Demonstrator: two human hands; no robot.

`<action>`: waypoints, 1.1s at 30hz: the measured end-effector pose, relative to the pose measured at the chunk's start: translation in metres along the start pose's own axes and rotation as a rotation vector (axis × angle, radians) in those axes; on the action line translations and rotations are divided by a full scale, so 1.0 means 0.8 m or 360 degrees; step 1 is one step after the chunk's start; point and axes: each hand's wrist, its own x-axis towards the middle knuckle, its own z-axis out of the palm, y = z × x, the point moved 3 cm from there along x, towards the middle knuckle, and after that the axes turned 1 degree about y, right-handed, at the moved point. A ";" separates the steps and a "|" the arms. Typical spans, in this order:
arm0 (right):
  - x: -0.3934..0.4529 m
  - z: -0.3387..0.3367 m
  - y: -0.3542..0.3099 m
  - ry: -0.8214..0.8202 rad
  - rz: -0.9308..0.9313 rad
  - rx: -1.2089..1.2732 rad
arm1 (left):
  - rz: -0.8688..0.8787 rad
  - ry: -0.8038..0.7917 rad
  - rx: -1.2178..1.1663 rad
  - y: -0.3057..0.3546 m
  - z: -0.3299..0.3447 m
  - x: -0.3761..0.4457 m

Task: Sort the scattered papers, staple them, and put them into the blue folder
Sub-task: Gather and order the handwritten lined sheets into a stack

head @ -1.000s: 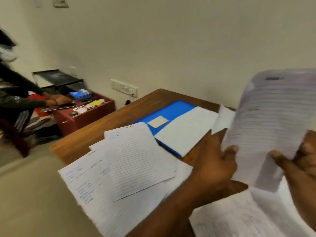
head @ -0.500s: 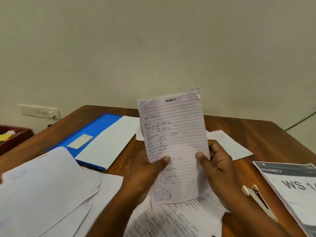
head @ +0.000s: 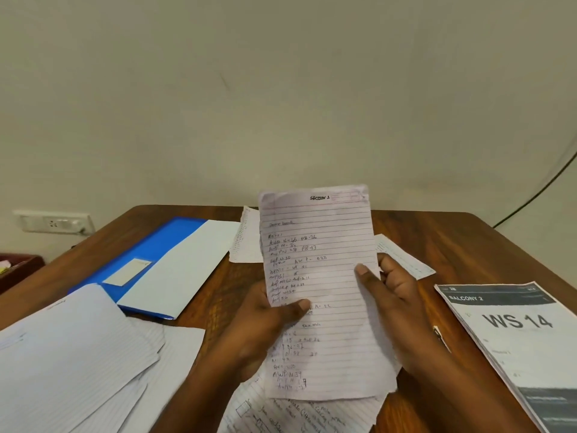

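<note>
Wooden counter (head: pixel 462 245) and blue folder (head: pixel 156 245) look unchanged, while the lined sheet (head: pixel 321 292), pinched upright by left hand (head: pixel 265 326) and right hand (head: pixel 390 304), sits slightly higher than before, hiding lower papers; handwriting mostly illegible.

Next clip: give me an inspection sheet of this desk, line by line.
Surface: wooden table, mostly papered over.
Job's things: handwritten sheet held upright; blue folder lying closed at left; loose papers piled at left; stapler mostly hidden behind right wrist.
Clutter: printed WS 14 booklet at right.
Hands: left hand and right hand both pinch the sheet's edges.
Cables: dark cable on wall.
Surroundings: wall socket; red tray.
</note>
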 end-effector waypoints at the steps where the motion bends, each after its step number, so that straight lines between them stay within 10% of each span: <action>1: 0.000 -0.002 -0.004 -0.0006 0.0023 0.0051 | -0.0037 -0.0064 -0.0056 -0.001 0.003 0.000; 7: -0.010 -0.018 -0.010 -0.0026 0.0018 -0.0044 | -0.0217 -0.0324 -0.0179 -0.014 0.010 -0.001; 19: -0.024 -0.035 0.039 0.0045 0.0214 -0.0054 | 0.0239 0.0472 0.0286 -0.004 0.005 0.016; 33: -0.029 -0.035 0.035 -0.0117 0.0486 -0.0309 | 0.0122 0.0649 0.0213 -0.033 -0.008 0.029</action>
